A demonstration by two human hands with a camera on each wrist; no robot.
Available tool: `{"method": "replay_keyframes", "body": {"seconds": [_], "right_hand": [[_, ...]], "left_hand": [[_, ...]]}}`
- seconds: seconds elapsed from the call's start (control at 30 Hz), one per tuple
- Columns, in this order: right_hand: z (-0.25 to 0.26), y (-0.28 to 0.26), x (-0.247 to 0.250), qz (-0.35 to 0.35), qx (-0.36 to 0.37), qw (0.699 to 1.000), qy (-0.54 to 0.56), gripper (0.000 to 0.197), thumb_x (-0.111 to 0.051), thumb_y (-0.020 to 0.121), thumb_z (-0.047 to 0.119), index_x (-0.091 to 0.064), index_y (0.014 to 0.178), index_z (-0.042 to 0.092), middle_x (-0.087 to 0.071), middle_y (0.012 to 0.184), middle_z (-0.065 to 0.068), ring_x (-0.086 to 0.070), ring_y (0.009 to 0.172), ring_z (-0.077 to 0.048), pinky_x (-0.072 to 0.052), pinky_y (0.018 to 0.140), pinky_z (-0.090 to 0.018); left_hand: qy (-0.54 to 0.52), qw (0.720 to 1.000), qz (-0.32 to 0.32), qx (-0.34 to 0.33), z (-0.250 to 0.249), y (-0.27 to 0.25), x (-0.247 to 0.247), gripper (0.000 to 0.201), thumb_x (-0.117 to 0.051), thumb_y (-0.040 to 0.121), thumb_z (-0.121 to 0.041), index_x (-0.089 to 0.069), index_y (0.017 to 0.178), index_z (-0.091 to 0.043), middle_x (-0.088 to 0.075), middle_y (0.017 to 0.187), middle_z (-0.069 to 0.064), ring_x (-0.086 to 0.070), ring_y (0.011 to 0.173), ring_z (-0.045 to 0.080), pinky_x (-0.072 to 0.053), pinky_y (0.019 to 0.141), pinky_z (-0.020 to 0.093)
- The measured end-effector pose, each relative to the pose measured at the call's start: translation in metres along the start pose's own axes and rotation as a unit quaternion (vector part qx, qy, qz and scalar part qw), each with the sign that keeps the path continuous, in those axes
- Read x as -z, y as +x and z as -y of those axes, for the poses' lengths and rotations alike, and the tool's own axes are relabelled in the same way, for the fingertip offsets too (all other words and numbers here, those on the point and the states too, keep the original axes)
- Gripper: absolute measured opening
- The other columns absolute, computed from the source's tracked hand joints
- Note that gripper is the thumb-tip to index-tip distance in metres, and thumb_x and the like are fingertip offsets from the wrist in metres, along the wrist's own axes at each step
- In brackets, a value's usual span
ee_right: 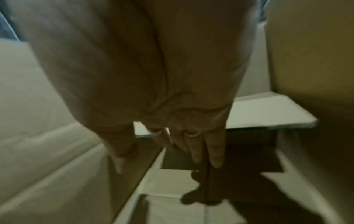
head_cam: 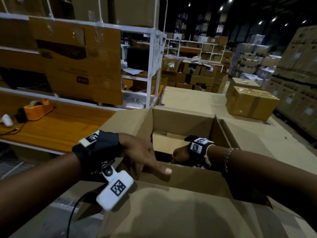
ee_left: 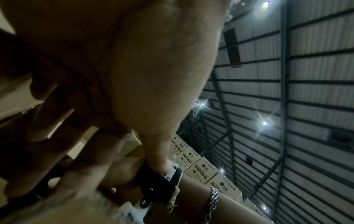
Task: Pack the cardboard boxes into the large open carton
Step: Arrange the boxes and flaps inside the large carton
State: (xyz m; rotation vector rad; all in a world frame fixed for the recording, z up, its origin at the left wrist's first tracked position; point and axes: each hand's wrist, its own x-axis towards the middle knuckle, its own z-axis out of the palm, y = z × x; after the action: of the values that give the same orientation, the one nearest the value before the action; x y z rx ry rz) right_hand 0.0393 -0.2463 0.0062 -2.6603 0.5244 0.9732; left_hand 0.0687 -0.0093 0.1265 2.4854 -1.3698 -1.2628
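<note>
The large open carton (head_cam: 181, 117) stands right in front of me with its flaps up. My left hand (head_cam: 145, 155) rests on the near-left rim, fingers straight and spread, holding nothing; the left wrist view shows its open palm (ee_left: 134, 75). My right hand (head_cam: 181, 153) reaches down inside the carton. In the blurred right wrist view its fingers (ee_right: 216, 151) point straight down towards the carton floor (ee_right: 172, 189), with nothing between them. A brown cardboard box (ee_right: 47, 136) stands close to its thumb side. A pale box (ee_right: 268, 110) lies at the far end inside, also visible from above as a pale box (head_cam: 164, 143).
Two taped brown boxes (head_cam: 250, 102) sit on flat cardboard behind and to the right of the carton. An orange tape dispenser (head_cam: 36, 109) lies on the wooden bench (head_cam: 60, 127) at left. A white shelf frame (head_cam: 151, 66) stands behind. Stacked cartons (head_cam: 298, 74) line the right side.
</note>
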Motion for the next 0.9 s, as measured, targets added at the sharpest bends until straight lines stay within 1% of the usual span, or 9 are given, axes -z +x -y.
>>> {"method": "replay_keyframes", "body": {"seconds": [0.1, 0.17, 0.27, 0.43, 0.57, 0.63, 0.73, 0.8, 0.9], "right_hand": [[-0.003, -0.002, 0.008, 0.033, -0.006, 0.999, 0.043, 0.052, -0.058, 0.1, 0.045, -0.065, 0.126, 0.0, -0.068, 0.123, -0.016, -0.062, 0.097, -0.027, -0.051, 0.09, -0.041], [-0.002, -0.006, 0.018, 0.026, -0.005, 0.998, 0.048, 0.059, -0.058, 0.099, 0.049, -0.063, 0.128, -0.002, -0.065, 0.131, -0.019, -0.062, 0.108, -0.029, -0.05, 0.098, -0.043], [-0.003, -0.017, 0.039, -0.03, -0.002, 0.999, 0.038, 0.066, -0.057, 0.099, 0.053, -0.055, 0.136, 0.0, -0.059, 0.136, -0.012, -0.057, 0.124, -0.032, -0.047, 0.103, -0.042], [-0.017, -0.024, 0.088, -0.151, -0.034, 0.986, 0.056, 0.089, -0.059, 0.093, 0.063, -0.027, 0.159, 0.012, -0.033, 0.162, -0.009, -0.032, 0.149, -0.034, -0.032, 0.119, -0.045], [-0.021, -0.007, 0.11, -0.247, -0.056, 0.967, 0.026, 0.101, -0.059, 0.09, 0.068, -0.021, 0.159, 0.005, -0.044, 0.155, -0.016, -0.049, 0.135, -0.033, -0.044, 0.109, -0.045], [-0.017, 0.003, 0.106, -0.237, -0.073, 0.969, 0.014, 0.111, -0.058, 0.089, 0.071, -0.006, 0.162, 0.005, -0.031, 0.163, -0.019, -0.041, 0.142, -0.037, -0.04, 0.113, -0.046], [-0.009, 0.017, 0.083, -0.242, -0.065, 0.968, 0.02, 0.099, -0.059, 0.096, 0.055, -0.007, 0.161, 0.001, -0.011, 0.167, -0.023, -0.02, 0.151, -0.043, -0.024, 0.119, -0.048], [-0.013, 0.034, 0.068, -0.264, -0.061, 0.962, 0.038, 0.091, -0.064, 0.095, 0.049, -0.02, 0.158, 0.0, -0.01, 0.166, -0.026, -0.02, 0.151, -0.045, -0.024, 0.119, -0.047], [-0.021, 0.05, 0.059, -0.294, -0.075, 0.951, 0.055, 0.121, -0.076, 0.083, 0.056, 0.006, 0.163, 0.017, 0.023, 0.165, -0.022, -0.003, 0.154, -0.045, -0.023, 0.12, -0.051]], "left_hand": [[-0.002, 1.0, 0.003, -0.004, -0.001, -0.004, 0.001, 0.085, -0.038, 0.078, -0.093, -0.08, 0.1, -0.022, -0.072, 0.12, -0.008, -0.064, 0.112, 0.012, -0.047, 0.111, 0.043], [-0.013, 1.0, 0.003, -0.01, -0.004, -0.004, 0.003, 0.083, -0.03, 0.09, -0.083, -0.081, 0.094, -0.017, -0.067, 0.131, -0.01, -0.061, 0.112, 0.006, -0.043, 0.111, 0.035], [-0.034, 0.999, -0.01, -0.023, 0.003, 0.0, 0.006, 0.068, -0.047, 0.097, -0.066, -0.081, 0.097, -0.007, -0.076, 0.095, -0.013, -0.068, 0.082, -0.002, -0.053, 0.094, 0.028], [0.018, 0.997, -0.036, -0.065, 0.015, 0.011, -0.005, 0.033, -0.07, 0.098, -0.031, -0.079, 0.093, 0.001, -0.069, 0.085, 0.01, -0.055, 0.067, 0.012, -0.048, 0.069, 0.025], [0.118, 0.99, -0.055, -0.06, 0.011, 0.01, -0.013, 0.028, -0.062, 0.102, -0.035, -0.075, 0.123, -0.024, -0.073, 0.115, -0.006, -0.062, 0.103, 0.008, -0.046, 0.095, 0.03], [0.161, 0.984, -0.061, -0.042, 0.009, 0.011, -0.012, 0.036, -0.055, 0.103, -0.048, -0.066, 0.134, -0.033, -0.068, 0.127, -0.012, -0.055, 0.128, 0.01, -0.024, 0.122, 0.041], [0.186, 0.98, -0.055, -0.036, 0.006, 0.012, -0.013, 0.041, -0.049, 0.104, -0.053, -0.06, 0.14, -0.036, -0.064, 0.136, -0.012, -0.046, 0.139, 0.009, 0.0, 0.126, 0.047], [0.16, 0.984, -0.068, -0.046, 0.006, 0.011, -0.013, 0.038, -0.055, 0.102, -0.052, -0.063, 0.136, -0.037, -0.063, 0.136, -0.012, -0.054, 0.129, 0.009, -0.024, 0.124, 0.043], [0.096, 0.988, -0.102, -0.063, 0.006, 0.008, -0.012, 0.039, -0.068, 0.097, -0.045, -0.066, 0.132, -0.029, -0.063, 0.118, -0.017, -0.059, 0.097, -0.001, -0.047, 0.079, 0.014]]}}
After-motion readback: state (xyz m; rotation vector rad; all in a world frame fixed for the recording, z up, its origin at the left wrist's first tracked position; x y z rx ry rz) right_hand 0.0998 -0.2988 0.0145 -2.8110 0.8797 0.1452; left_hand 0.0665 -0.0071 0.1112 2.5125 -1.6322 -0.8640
